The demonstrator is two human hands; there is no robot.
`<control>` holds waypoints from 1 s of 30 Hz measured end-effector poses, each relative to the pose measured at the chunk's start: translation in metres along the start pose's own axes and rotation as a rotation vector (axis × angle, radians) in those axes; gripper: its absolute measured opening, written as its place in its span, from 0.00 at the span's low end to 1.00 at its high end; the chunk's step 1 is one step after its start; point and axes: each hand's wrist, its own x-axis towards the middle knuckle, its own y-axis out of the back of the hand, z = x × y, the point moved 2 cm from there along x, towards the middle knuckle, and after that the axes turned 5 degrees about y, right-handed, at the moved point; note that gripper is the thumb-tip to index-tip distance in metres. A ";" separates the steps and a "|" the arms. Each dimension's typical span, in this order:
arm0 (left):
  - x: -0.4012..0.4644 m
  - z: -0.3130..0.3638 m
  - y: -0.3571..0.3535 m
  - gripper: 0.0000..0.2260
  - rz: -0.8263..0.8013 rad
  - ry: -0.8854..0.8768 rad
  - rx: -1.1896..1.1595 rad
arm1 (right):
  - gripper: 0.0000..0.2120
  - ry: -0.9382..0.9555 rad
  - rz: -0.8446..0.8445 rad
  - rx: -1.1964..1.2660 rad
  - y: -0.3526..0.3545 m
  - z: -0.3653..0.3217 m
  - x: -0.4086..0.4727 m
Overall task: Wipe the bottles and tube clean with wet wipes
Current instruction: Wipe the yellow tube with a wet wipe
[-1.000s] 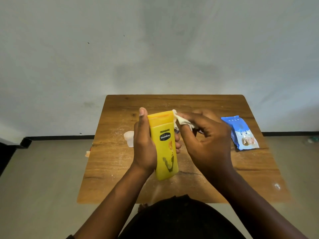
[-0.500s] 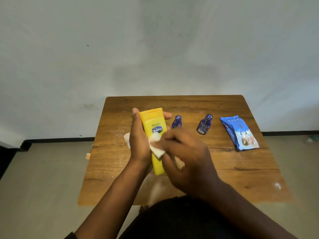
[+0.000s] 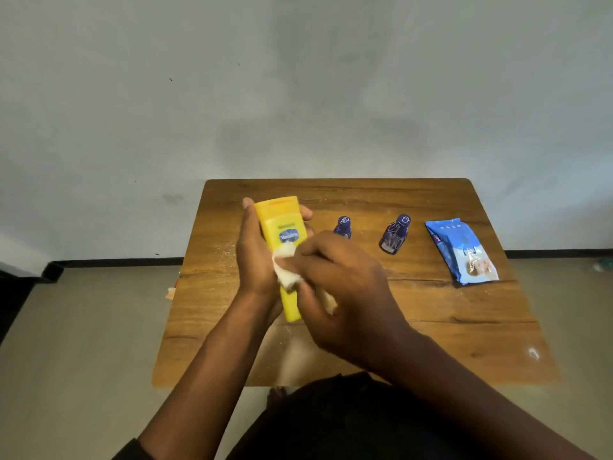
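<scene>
Pale grey wall filled the upper half of the view, with a dark skirting strip running along its foot and a beige floor below. Against that wall stood a small wooden table (image 3: 431, 333), seen from above by a person seated at its near edge.

Over the table, a little toward nine o'clock from its centre, the left hand (image 3: 257, 257) gripped a yellow tube (image 3: 282, 220) from the nine o'clock side, fingers curled behind it and fingertips showing past its far edge. The tube was held upright, its blue oval label facing the viewer, its lower end pointing down toward six o'clock.

At three o'clock of the tube, the right hand (image 3: 345, 293) was curled around a crumpled white wipe (image 3: 287, 267), pressing it against the middle of the tube's front. A tail of the wipe poked out under the palm.

Two small dark blue bottles stood on the table toward three o'clock of the tube: the nearer bottle (image 3: 342, 226) partly hidden behind the right hand, the farther bottle (image 3: 394, 234) tilted and in full view. Further toward three o'clock lay a blue pack of wipes (image 3: 461, 250), flat on the wood.
</scene>
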 end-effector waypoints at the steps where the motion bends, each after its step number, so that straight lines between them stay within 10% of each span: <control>1: 0.003 0.003 0.004 0.35 -0.002 -0.009 0.009 | 0.13 -0.003 -0.043 0.033 -0.001 0.000 -0.007; 7: 0.008 0.007 0.013 0.34 0.043 0.061 -0.064 | 0.19 0.061 -0.184 -0.059 -0.001 0.001 -0.017; 13: 0.004 0.012 0.009 0.29 -0.059 0.091 0.035 | 0.15 -0.047 0.089 -0.100 0.002 0.012 -0.015; 21: -0.008 0.013 -0.010 0.31 -0.267 0.013 -0.053 | 0.12 -0.816 0.270 0.966 0.012 0.021 -0.009; 30: 0.001 0.006 -0.001 0.30 -0.219 0.003 -0.152 | 0.11 -0.677 0.504 0.557 0.025 0.024 -0.007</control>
